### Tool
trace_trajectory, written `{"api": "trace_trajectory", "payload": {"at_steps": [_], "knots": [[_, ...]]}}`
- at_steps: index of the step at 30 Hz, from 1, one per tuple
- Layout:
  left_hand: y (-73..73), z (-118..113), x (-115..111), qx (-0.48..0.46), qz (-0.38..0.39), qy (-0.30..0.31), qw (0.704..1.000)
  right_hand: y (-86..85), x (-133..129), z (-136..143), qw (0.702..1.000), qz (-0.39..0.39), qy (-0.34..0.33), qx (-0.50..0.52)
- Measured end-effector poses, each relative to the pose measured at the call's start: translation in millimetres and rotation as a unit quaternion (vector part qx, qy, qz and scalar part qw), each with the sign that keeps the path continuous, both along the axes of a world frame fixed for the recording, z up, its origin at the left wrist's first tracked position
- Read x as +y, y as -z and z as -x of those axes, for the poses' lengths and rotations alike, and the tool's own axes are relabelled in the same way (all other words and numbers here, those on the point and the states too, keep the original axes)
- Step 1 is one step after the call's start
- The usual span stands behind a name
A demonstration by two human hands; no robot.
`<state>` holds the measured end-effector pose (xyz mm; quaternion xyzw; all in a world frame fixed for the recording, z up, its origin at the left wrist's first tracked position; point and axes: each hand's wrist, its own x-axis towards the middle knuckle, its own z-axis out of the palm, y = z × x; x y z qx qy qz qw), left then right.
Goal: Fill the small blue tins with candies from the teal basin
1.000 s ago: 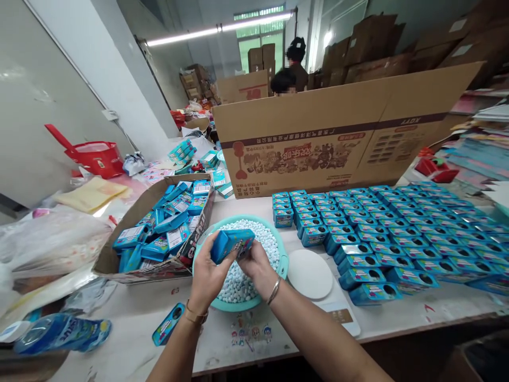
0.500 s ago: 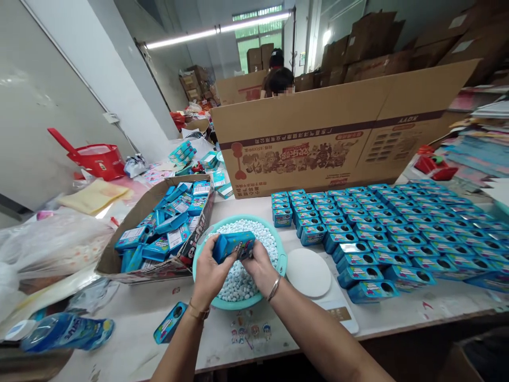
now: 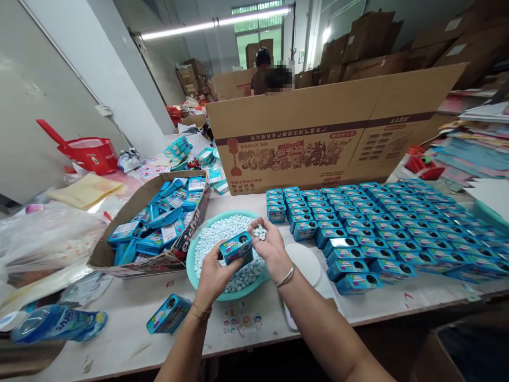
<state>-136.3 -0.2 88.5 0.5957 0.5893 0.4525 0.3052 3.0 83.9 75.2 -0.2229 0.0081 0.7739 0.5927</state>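
My left hand (image 3: 214, 273) grips a small blue box (image 3: 237, 248) with a dark round hole in its top, holding it upright above the bowl. Palm up and cupped, my right hand (image 3: 272, 252) carries several small pale candies (image 3: 260, 232) close to the box's right side. Beneath both hands is a turquoise bowl (image 3: 191, 268) full of pale blue and white candies (image 3: 217, 233). Another blue box (image 3: 169, 314) with a hole stands on the table beside my left forearm. A white scale with a round plate (image 3: 306, 262) sits partly behind my right wrist.
Rows of blue boxes (image 3: 366, 228) cover the table's right side. An open carton (image 3: 147, 268) of blue boxes stands left of the bowl. A blue bottle (image 3: 59, 322) lies at the front left. Behind stands a large cardboard sheet (image 3: 302, 116), with people (image 3: 262, 77) beyond it.
My right hand has moved off the box and turned palm up, showing candies. The box in my left hand has tipped from lying sideways to upright, its hole now facing up.
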Motion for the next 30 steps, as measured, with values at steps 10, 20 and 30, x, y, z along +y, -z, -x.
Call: {"api": "trace_trajectory", "payload": {"at_steps": [10,20,30], "knots": [[21.2,-102,9,0.049,0.001,0.080,0.996,6.3,-32,-159,0.991,-0.055,0.098,-0.073],[61.4,-148,26,0.239,0.004,0.134,0.962,28.2,-58,-217,0.981,-0.081,0.124,-0.122],[7.3,-78,5,0.167,-0.125,0.003,0.978,16.7,-57,-204,0.982,0.054,0.163,-0.075]]}}
